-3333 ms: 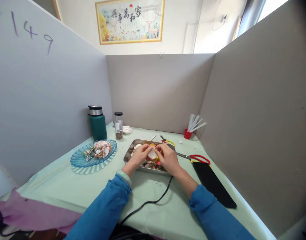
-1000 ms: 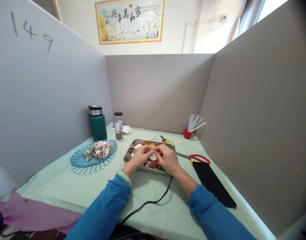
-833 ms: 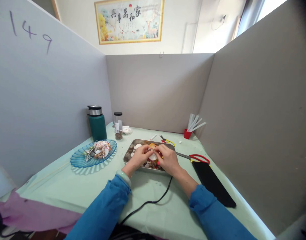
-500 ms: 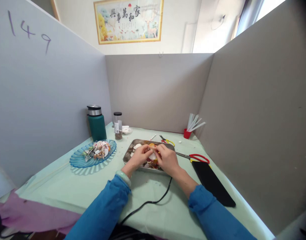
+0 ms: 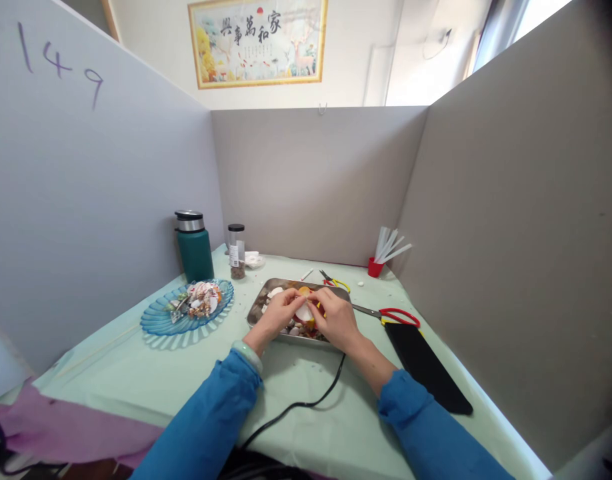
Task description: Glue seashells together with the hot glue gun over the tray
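Observation:
Both my hands are together over a metal tray point(image 5: 256, 311) of shells and small stones. My left hand point(image 5: 277, 314) and my right hand point(image 5: 335, 318) both pinch a white shell piece point(image 5: 303, 312) between their fingertips, just above the tray's contents. The fingers of each hand are curled closed round it. An orange piece point(image 5: 305, 291) lies in the tray just beyond my fingers. Both sleeves are blue, and a pale green bangle point(image 5: 247, 351) sits on my left wrist.
A blue glass dish point(image 5: 159, 321) with shells stands left of the tray. Behind it are a green flask point(image 5: 195, 246) and a small jar point(image 5: 237, 251). Red-handled scissors point(image 5: 391, 314), a black flat case point(image 5: 426, 367), yellow-handled pliers point(image 5: 337, 282) and a red cup point(image 5: 375, 267) lie right. A black cable point(image 5: 296, 403) runs toward me.
Both hands have stayed over the tray, working the white shell piece with small finger movements. The view has shifted only slightly.

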Demonstrator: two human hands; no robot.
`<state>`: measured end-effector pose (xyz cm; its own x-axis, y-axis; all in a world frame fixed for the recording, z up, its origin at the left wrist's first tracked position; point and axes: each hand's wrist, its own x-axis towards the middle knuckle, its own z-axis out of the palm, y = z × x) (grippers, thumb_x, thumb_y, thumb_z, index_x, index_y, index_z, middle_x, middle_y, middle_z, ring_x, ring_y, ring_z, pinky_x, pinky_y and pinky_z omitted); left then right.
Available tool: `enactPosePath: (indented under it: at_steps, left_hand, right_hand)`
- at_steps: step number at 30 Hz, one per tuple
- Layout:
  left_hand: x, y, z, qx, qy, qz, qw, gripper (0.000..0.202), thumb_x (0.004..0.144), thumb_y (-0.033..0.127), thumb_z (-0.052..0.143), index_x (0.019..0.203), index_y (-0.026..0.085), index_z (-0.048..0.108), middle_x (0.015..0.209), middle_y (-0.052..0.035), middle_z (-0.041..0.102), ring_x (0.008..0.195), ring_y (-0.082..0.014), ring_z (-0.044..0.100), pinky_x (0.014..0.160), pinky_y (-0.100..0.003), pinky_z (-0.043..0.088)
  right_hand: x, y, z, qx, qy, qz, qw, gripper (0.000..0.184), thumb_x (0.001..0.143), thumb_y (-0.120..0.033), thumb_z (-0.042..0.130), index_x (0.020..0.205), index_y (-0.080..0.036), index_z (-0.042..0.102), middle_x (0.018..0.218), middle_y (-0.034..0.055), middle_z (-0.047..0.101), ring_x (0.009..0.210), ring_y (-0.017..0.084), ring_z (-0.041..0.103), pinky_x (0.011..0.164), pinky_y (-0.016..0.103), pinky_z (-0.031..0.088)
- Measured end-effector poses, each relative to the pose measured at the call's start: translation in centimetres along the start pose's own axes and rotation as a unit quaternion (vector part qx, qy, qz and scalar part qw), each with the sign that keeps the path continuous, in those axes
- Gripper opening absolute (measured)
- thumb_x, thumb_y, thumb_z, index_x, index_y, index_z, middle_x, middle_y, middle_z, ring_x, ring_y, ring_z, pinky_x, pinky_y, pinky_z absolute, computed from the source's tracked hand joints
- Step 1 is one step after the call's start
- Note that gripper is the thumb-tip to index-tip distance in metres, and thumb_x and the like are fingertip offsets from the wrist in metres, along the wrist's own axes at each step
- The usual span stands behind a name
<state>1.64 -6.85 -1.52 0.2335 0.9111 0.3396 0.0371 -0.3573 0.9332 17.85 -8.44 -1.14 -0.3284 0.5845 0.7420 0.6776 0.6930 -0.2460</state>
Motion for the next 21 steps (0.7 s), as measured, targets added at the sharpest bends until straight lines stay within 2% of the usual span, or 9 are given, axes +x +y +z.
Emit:
enactPosePath:
  at_steps: [11, 18, 21]
  left_hand:
    - [0.0, 0.3, 0.2, 0.008, -0.006, -0.017, 1.0, 0.039, 0.079, 0.052, 0.055, 0.083, 0.014, 0.06, 0.076, -0.0005, 0.056, 0.063, -0.0134, 0.058, 0.052, -0.025, 0.052]
    - [-0.1, 1.1, 0.2, 0.02, -0.017, -0.026, 0.999, 0.036, 0.075, 0.049, 0.062, 0.083, 0.015, 0.06, 0.077, -0.0007, 0.059, 0.066, -0.0139, 0.059, 0.055, -0.024, 0.053]
    - [-0.1, 1.3, 0.3, 0.021, -0.001, -0.046, 0.999, 0.038, 0.07, 0.05, 0.066, 0.081, 0.014, 0.06, 0.072, 0.0007, 0.058, 0.063, -0.0138, 0.058, 0.053, -0.024, 0.052]
  right_hand:
    - [0.1, 0.0, 0.0, 0.005, 0.007, 0.005, 1.0, 0.016, 0.09, -0.023, 0.047, 0.098, -0.019, 0.061, 0.091, 0.0058, 0.064, 0.077, 0.017, 0.061, 0.069, 0.026, 0.045]
    - [0.2, -0.1, -0.2, -0.012, -0.006, 0.015, 1.0, 0.014, 0.089, -0.023, 0.049, 0.096, -0.02, 0.062, 0.091, 0.0053, 0.065, 0.078, 0.017, 0.061, 0.068, 0.026, 0.043]
    - [0.2, -0.4, -0.5, -0.023, -0.022, 0.029, 0.999, 0.014, 0.09, -0.025, 0.049, 0.095, -0.019, 0.061, 0.092, 0.0051, 0.066, 0.079, 0.017, 0.061, 0.068, 0.025, 0.042]
